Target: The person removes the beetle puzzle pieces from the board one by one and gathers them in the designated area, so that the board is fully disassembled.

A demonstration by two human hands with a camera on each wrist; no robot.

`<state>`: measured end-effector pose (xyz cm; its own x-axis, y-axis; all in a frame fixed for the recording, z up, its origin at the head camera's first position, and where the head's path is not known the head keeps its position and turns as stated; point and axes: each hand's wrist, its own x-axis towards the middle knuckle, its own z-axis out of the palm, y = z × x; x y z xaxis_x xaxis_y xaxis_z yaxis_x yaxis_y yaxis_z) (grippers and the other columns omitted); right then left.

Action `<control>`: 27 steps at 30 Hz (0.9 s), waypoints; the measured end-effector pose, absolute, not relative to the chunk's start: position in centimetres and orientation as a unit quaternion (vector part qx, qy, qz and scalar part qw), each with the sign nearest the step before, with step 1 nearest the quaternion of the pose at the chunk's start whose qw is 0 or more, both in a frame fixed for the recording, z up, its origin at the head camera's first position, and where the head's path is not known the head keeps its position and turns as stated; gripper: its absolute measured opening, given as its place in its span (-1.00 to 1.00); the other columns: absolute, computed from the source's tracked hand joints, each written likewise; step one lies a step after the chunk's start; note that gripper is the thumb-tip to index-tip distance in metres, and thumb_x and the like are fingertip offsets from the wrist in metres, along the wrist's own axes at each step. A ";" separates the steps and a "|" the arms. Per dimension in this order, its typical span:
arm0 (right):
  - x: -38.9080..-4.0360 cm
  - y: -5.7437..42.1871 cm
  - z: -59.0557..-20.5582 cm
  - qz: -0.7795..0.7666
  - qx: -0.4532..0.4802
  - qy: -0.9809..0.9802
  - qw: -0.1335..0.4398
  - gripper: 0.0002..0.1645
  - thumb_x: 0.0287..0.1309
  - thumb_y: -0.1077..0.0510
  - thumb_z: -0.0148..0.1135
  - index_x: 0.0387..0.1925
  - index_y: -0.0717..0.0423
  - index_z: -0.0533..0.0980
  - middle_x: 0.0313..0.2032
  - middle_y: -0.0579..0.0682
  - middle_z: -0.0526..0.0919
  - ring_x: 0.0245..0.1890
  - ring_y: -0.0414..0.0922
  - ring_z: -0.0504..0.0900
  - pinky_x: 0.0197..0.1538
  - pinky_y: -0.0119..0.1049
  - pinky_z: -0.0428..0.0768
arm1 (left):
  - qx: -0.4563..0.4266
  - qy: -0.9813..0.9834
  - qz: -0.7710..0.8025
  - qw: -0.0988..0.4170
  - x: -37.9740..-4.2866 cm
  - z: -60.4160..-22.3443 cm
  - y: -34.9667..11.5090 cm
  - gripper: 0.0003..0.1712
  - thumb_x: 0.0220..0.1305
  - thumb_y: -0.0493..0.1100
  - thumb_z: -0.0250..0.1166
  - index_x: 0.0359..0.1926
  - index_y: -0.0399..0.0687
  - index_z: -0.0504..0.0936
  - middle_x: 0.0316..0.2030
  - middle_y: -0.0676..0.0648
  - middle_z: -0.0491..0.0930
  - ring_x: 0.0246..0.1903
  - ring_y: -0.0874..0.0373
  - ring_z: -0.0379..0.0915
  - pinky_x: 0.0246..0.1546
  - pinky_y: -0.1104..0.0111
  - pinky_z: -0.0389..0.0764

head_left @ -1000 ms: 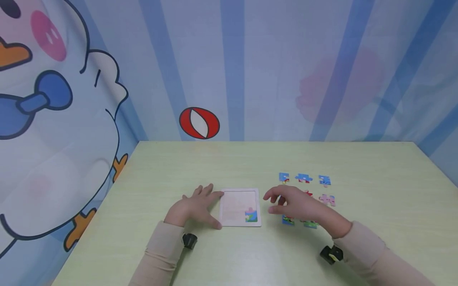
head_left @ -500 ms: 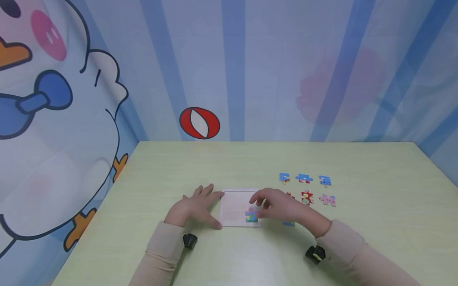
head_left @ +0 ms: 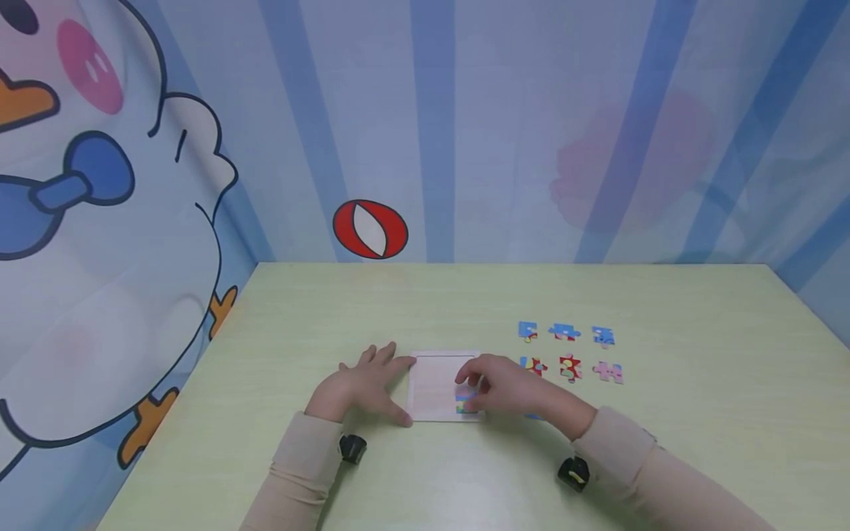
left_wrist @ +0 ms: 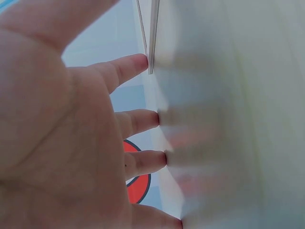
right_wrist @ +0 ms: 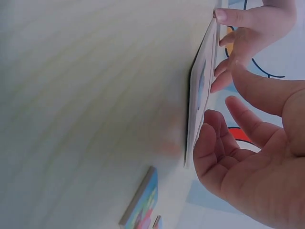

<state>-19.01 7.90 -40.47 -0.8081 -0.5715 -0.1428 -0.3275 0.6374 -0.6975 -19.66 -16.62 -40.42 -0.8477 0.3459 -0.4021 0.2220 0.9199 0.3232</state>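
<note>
A shallow white puzzle tray (head_left: 432, 387) lies on the table with one jigsaw piece (head_left: 462, 405), blue and green, in its near right corner. My left hand (head_left: 358, 387) is spread at the tray's left side, thumb at the near corner and a fingertip at the far one. My right hand (head_left: 508, 385) hovers over the tray's right side, its thumb overlapping the piece and partly covering it. The right wrist view shows the right hand (right_wrist: 252, 152) with thumb and index finger apart and nothing between them; the other fingers are bent.
Right of the tray lie loose jigsaw pieces in rows, among them a blue one (head_left: 564, 332), a red one (head_left: 570, 367) and a pink one (head_left: 608, 372). The nearest row is mostly hidden under the right arm. A patterned curtain (head_left: 505, 133) hangs behind the table (head_left: 332, 302).
My right hand has moved left from above the loose pieces to over the tray's corner piece, uncovering the middle row. The left hand and the tray have stayed in place.
</note>
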 end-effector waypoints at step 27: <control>-19.3 6.7 -41.4 -0.302 -0.234 0.905 0.187 -0.72 -0.04 0.26 0.46 -0.24 0.14 0.59 -0.33 -0.04 0.51 -0.31 -0.14 0.43 -0.15 -0.28 0.47 | 0.148 0.952 0.137 0.232 -19.5 -40.1 -16.5 0.06 -0.04 0.17 0.48 0.46 0.14 0.18 0.50 -0.20 -0.10 0.46 -0.30 -0.31 0.16 -0.49 -0.14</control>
<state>-19.30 6.73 -41.36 -0.8210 -0.5362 -0.1961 -0.3106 0.7077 -0.6346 -19.45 -16.50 -40.06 -0.8488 0.3448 -0.4008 0.2178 0.9188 0.3292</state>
